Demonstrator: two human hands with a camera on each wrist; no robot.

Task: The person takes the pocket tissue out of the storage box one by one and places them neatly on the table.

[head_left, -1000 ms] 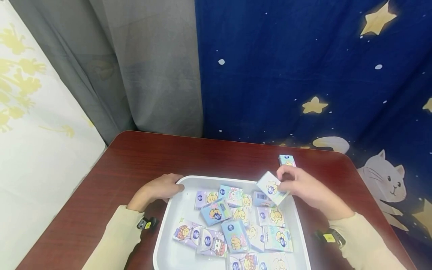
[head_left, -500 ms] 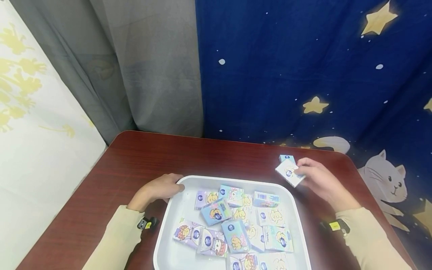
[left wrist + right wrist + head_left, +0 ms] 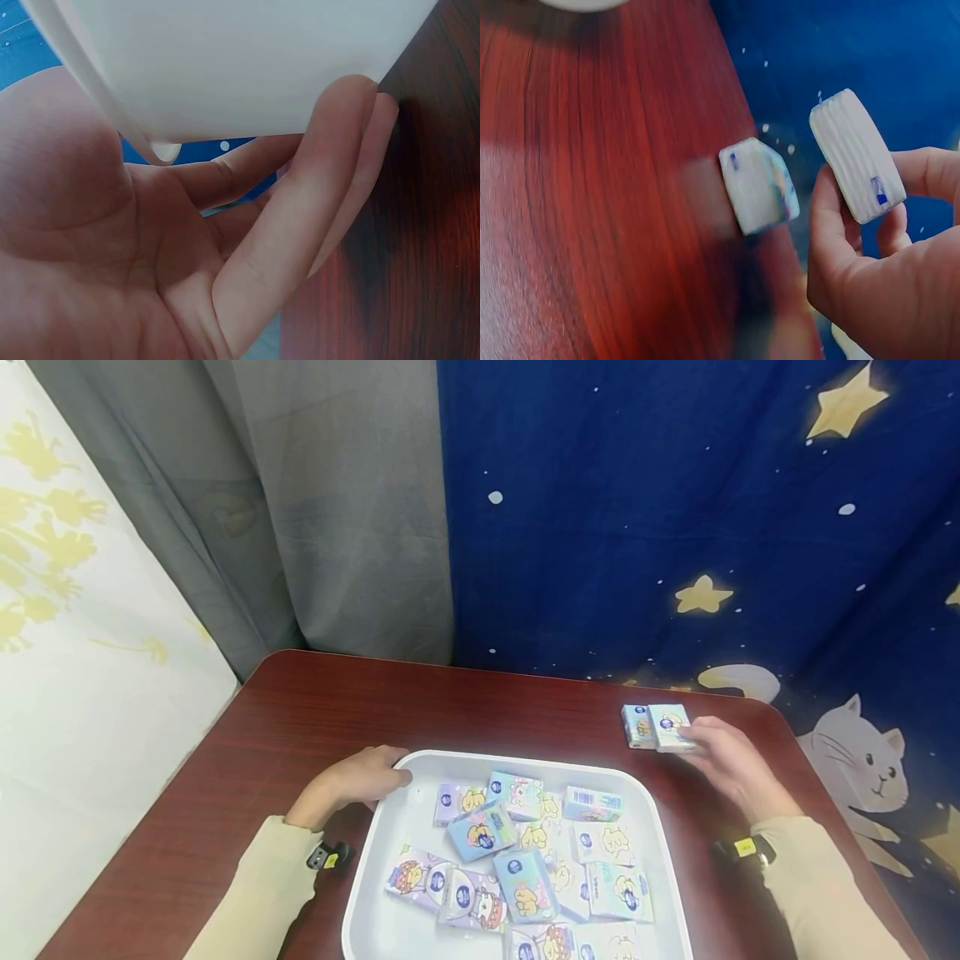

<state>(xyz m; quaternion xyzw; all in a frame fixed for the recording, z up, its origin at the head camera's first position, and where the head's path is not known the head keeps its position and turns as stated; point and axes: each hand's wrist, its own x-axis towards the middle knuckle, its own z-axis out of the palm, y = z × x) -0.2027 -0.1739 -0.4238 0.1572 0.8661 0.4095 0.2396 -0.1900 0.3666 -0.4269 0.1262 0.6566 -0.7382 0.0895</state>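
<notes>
My right hand [image 3: 731, 758] pinches a small white and pale-blue tissue pack [image 3: 666, 723] between thumb and fingers. This pack is just right of a blue tissue pack [image 3: 636, 723] that lies near the table's back edge, and the two overlap slightly in the head view. In the right wrist view the held pack [image 3: 856, 156] shows its ribbed white side, raised off the table and apart from the lying pack [image 3: 754, 187]. My left hand [image 3: 366, 774] grips the far left corner of a white tray [image 3: 408, 822], thumb over the rim and fingers against the outer wall [image 3: 225, 67].
Inside the tray lie several tissue packs in purple, blue and white, some overlapping, such as a blue one [image 3: 525, 885] and a purple one [image 3: 472, 897]. The dark red wooden table [image 3: 360, 702] ends at a blue star-patterned curtain [image 3: 562, 527] and a grey curtain [image 3: 360, 527].
My right hand has carried the tissue pack from above the tray's far right corner, over the rim, to beside the pack on the table. The left hand has stayed on the tray.
</notes>
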